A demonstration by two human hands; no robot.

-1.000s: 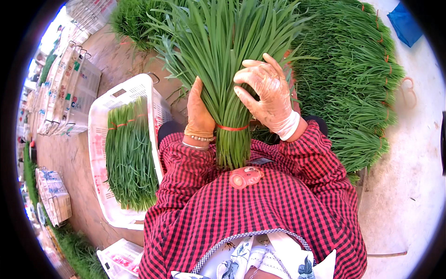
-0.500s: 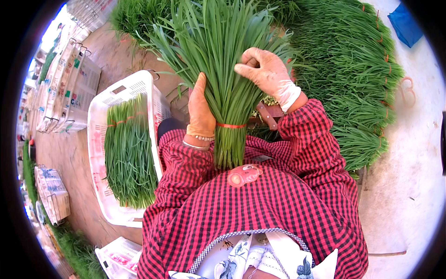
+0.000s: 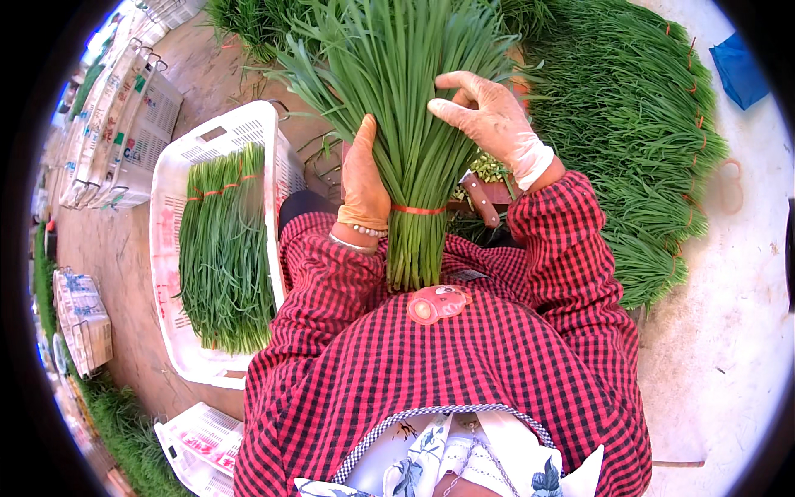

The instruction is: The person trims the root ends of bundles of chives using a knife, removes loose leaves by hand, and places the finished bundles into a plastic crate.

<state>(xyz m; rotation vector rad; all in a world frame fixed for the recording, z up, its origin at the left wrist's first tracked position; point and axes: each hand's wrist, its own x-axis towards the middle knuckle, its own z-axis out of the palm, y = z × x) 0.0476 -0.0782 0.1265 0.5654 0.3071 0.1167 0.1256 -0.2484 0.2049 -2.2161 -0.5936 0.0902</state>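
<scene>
In front of my chest stands a thick bunch of garlic chives [image 3: 418,166], bound low down by a red band [image 3: 418,210]. Its cut stems point toward me and its leaves fan out away from me. My left hand [image 3: 364,182], in an orange-tinted glove, grips the bunch's left side just above the band, its thumb up and its other fingers behind the leaves. At the right side of the leaves is my right hand [image 3: 494,120], in a thin pale glove, with thumb and forefinger apart. A knife with a brown wooden handle [image 3: 479,199] lies below that hand, its blade mostly hidden.
To my left a white basket [image 3: 166,323] holds banded chives [image 3: 224,273]. Many banded bunches [image 3: 629,141] are piled at the right, beside a blue bag [image 3: 739,70]. Stacked white crates [image 3: 124,132] stand far left. Chopped bits [image 3: 490,168] lie near the knife.
My right thumb and forefinger have spread from a curled pose beside the leaves. My left hand keeps its hold on the bunch. The view has shifted slightly.
</scene>
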